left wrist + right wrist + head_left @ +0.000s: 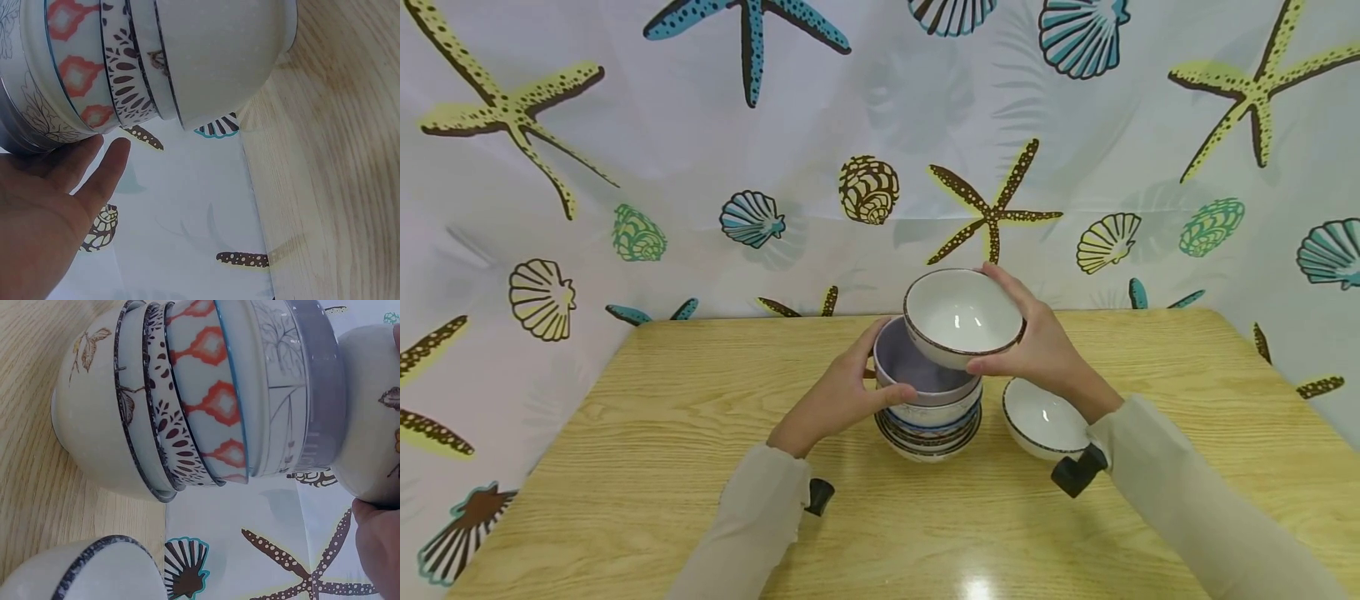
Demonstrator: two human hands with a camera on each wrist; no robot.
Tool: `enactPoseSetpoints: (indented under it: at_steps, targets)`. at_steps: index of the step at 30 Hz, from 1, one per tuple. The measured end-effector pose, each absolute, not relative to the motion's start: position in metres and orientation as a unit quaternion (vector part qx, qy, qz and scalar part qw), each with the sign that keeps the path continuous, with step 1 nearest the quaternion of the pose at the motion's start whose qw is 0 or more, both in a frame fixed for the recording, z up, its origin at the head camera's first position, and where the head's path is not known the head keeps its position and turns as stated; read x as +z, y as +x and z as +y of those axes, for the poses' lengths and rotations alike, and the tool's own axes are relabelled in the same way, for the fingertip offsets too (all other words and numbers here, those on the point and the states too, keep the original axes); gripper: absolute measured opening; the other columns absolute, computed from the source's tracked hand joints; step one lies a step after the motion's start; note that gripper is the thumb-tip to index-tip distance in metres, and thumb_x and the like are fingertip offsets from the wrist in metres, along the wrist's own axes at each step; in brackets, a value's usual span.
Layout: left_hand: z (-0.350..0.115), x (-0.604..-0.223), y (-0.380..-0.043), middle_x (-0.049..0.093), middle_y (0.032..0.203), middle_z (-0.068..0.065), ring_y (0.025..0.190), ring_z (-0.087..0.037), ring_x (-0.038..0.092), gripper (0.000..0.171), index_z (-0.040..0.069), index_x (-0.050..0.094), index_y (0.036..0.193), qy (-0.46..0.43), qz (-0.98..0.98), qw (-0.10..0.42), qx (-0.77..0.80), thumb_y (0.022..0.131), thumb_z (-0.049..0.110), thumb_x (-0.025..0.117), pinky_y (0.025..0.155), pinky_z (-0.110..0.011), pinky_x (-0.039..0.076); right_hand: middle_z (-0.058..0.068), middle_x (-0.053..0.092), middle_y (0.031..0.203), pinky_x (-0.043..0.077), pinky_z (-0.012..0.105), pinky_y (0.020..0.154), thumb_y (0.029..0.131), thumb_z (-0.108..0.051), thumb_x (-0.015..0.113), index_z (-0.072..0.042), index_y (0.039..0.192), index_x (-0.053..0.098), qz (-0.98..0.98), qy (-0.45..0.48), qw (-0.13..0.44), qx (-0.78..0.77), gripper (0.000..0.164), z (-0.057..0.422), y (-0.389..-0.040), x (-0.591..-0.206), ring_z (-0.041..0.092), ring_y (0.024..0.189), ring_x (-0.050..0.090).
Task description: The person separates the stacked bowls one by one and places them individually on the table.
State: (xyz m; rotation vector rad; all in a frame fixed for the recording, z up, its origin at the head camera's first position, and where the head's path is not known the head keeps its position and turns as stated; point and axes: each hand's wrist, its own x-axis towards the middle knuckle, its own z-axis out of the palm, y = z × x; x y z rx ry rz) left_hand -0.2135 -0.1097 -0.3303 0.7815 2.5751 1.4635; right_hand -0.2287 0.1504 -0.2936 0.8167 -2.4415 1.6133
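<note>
White bowl (962, 312) — right grip (1037, 340), stack (929, 414) below

Glossy, smooth ceramic-looking bowls (962, 312); smooth, lightly shiny wood-grained table (685, 433); matt cloth sleeves (1195, 500), near; cloth-like sheet (820, 117), far.

The held white bowl (962, 312) hides part of the purple bowl (898, 357) from me; my right wrist view cuts off the right hand (380, 550).

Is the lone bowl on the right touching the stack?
Apart: the head view shows a strip of table between the lone bowl and the stack; the right wrist view shows the gap too.
</note>
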Motion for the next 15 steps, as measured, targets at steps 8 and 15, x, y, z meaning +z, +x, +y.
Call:
enactPoseSetpoints:
  at_steps: [8, 15]
  targets:
    - [-0.109, -0.331, -0.214, 0.035, 0.149, -0.006, 0.123, -0.028, 0.050, 0.111, 0.021, 0.017, 0.153, 0.252, 0.842, 0.039, 0.476, 0.067, 0.076, 0.063, 0.097, -0.046, 0.048, 0.009, 0.032, 0.153, 0.042, 0.052, 0.100, 0.063, -0.002, 0.086, -0.012, 0.152, 0.023, -0.799, 0.277, 0.060, 0.531, 0.109, 0.156, -0.225, -0.290, 0.033, 0.129, 0.042]
    - [-0.110, -0.332, -0.215, 0.035, 0.149, -0.008, 0.118, -0.031, 0.054, 0.106, 0.023, 0.017, 0.153, 0.245, 0.846, 0.045, 0.472, 0.072, 0.066, 0.069, 0.092, -0.042, 0.051, 0.009, 0.029, 0.154, 0.043, 0.049, 0.100, 0.067, -0.002, 0.083, -0.014, 0.152, 0.022, -0.810, 0.263, 0.073, 0.518, 0.106, 0.168, -0.221, -0.285, 0.033, 0.131, 0.041]
